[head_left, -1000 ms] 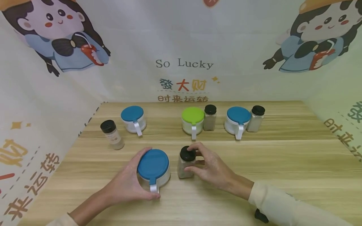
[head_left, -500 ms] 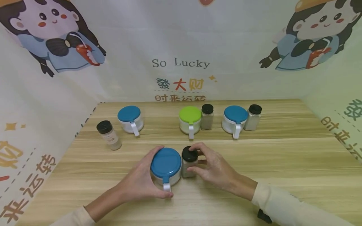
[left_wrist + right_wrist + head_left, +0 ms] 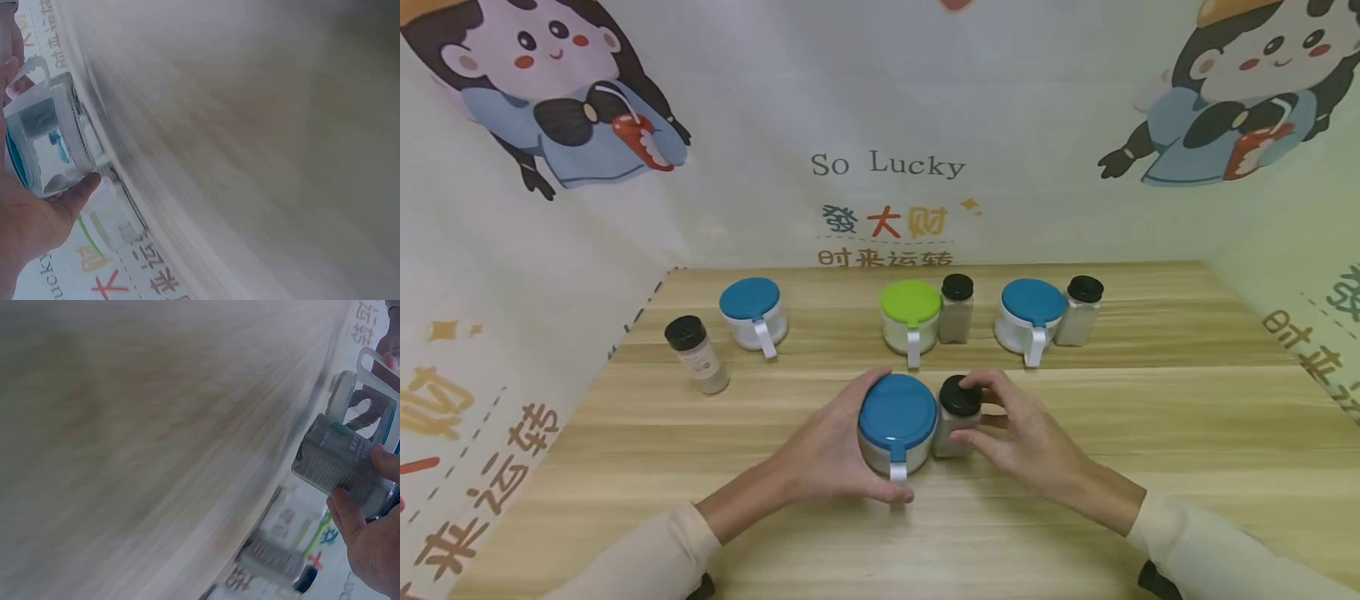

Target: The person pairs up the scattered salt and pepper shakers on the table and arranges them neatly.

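Note:
In the head view my left hand [image 3: 827, 446] curls around the side of a clear seasoning pot [image 3: 898, 412] with a blue lid, its thumb by the white handle. Just right of it, my right hand [image 3: 1037, 442] grips a square spice jar [image 3: 951, 437] by its black cap and side. Pot and jar stand upright close together; whether they touch I cannot tell. The left wrist view shows the pot's clear wall [image 3: 47, 140] between fingers and thumb. From the right wrist, printed text shows on the spice jar [image 3: 340, 462], partly covered by fingers.
Along the back of the wooden table [image 3: 1187, 400] stand a blue-lidded pot [image 3: 751, 317], a green-lidded pot [image 3: 912, 321] beside a spice jar [image 3: 957, 312], and another blue-lidded pot [image 3: 1032, 317] beside a spice jar [image 3: 1080, 312]. A round shaker [image 3: 698, 354] stands left. Printed cloth [image 3: 880, 100] hangs behind.
My left hand has moved the blue-lidded pot rightward, up close to the spice jar. Over the last half second both hands, with pot and jar, have shifted right and slightly away.

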A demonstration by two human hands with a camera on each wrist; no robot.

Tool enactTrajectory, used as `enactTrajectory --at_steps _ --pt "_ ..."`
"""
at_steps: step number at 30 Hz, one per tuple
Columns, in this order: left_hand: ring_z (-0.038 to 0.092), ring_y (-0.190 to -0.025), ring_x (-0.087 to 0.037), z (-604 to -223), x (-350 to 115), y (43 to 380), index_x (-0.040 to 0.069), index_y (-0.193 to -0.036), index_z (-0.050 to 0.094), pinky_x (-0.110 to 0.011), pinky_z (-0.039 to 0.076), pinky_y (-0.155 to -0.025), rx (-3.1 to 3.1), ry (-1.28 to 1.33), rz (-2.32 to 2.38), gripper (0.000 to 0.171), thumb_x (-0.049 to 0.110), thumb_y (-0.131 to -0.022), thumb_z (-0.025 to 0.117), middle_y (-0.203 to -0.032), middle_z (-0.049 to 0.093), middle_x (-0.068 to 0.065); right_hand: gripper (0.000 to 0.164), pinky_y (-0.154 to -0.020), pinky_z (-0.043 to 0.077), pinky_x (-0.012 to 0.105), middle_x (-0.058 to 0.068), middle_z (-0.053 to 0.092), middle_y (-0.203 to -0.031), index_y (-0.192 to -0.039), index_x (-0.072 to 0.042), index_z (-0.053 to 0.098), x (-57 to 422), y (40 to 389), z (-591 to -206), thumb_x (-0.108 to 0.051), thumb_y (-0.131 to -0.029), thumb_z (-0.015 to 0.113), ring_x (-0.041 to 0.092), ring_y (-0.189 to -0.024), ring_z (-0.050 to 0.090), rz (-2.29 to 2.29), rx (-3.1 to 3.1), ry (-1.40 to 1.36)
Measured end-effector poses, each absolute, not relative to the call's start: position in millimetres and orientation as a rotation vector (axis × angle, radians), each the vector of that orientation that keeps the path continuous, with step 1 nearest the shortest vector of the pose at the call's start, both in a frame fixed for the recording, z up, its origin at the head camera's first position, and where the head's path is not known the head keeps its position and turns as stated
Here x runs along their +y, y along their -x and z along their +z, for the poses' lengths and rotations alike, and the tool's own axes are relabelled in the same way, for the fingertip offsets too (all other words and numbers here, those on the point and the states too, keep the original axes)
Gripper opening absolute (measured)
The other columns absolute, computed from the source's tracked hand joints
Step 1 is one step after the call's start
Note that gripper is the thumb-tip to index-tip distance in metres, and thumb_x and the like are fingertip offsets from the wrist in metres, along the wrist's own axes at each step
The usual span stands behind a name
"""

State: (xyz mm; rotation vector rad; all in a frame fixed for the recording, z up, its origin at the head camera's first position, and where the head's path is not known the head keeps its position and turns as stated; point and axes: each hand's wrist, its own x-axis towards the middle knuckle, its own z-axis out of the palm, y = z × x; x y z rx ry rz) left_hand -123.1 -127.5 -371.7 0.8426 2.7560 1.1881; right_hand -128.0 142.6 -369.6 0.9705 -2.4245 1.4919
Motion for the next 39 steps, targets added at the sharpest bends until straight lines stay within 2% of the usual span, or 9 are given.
enactTrajectory --at_steps 9,15,24,30,32,37,39 --pt "0.051 -0.129 -0.020 -377.7 -80.1 144.1 0.016 -0.158 0.022 -0.041 0.045 -0.104 2.705 -0.956 1.149 0.125 0.050 -0.063 0.095 -0.147 0.045 -0.006 0.058 -0.092 0.054 0.036 0.018 0.054 -0.131 -0.132 -0.001 0.047 184.0 128.1 -376.1 0.013 -0.084 0.075 0.039 -0.122 0.056 1.433 -2.469 -0.889" --pt "0.052 -0.127 -0.019 -377.1 -54.6 150.6 0.016 -0.157 0.023 -0.040 0.048 -0.102 2.712 -0.993 1.134 0.124 0.053 -0.063 0.094 -0.145 0.046 -0.006 0.059 -0.090 0.054 0.041 0.018 0.055 -0.133 -0.133 -0.001 0.046 206.9 125.5 -372.8 0.014 -0.084 0.075 0.042 -0.122 0.057 1.366 -2.449 -0.896" --pt "0.051 -0.127 -0.016 -371.8 -19.3 168.2 0.014 -0.156 0.024 -0.034 0.047 -0.102 2.694 -1.077 1.120 0.123 0.053 -0.064 0.094 -0.146 0.045 -0.005 0.056 -0.089 0.054 0.044 0.020 0.051 -0.131 -0.130 0.003 0.043 236.3 129.1 -364.2 0.016 -0.085 0.072 0.044 -0.121 0.055 1.282 -2.461 -0.879" --pt "0.050 -0.128 -0.018 -373.1 0.1 172.3 0.012 -0.158 0.021 -0.036 0.047 -0.102 2.678 -1.065 1.090 0.125 0.054 -0.065 0.093 -0.148 0.043 -0.007 0.055 -0.087 0.054 0.043 0.021 0.052 -0.131 -0.130 0.005 0.044 252.4 129.6 -364.4 0.017 -0.084 0.073 0.044 -0.119 0.056 1.255 -2.471 -0.851" --pt "0.050 -0.128 -0.020 -371.7 6.0 173.8 0.011 -0.158 0.019 -0.038 0.048 -0.101 2.688 -1.045 1.072 0.126 0.054 -0.065 0.093 -0.149 0.041 -0.008 0.056 -0.087 0.055 0.039 0.021 0.054 -0.130 -0.130 0.005 0.044 257.3 131.7 -363.7 0.018 -0.083 0.073 0.039 -0.118 0.057 1.231 -2.457 -0.860" --pt "0.051 -0.124 -0.023 -368.8 19.3 179.0 0.012 -0.159 0.019 -0.040 0.050 -0.099 2.721 -1.032 1.018 0.128 0.053 -0.064 0.094 -0.147 0.040 -0.011 0.056 -0.089 0.051 0.021 0.020 0.055 -0.128 -0.129 0.005 0.045 267.7 136.2 -362.6 0.020 -0.083 0.073 0.008 -0.119 0.056 1.244 -2.439 -0.868" --pt "0.053 -0.121 -0.024 -367.4 23.4 182.5 0.013 -0.159 0.021 -0.039 0.051 -0.097 2.744 -1.028 1.000 0.128 0.054 -0.063 0.094 -0.145 0.039 -0.012 0.056 -0.089 0.049 0.017 0.020 0.055 -0.127 -0.128 0.006 0.045 270.4 138.5 -362.2 0.021 -0.082 0.072 -0.001 -0.118 0.052 1.251 -2.432 -0.863"
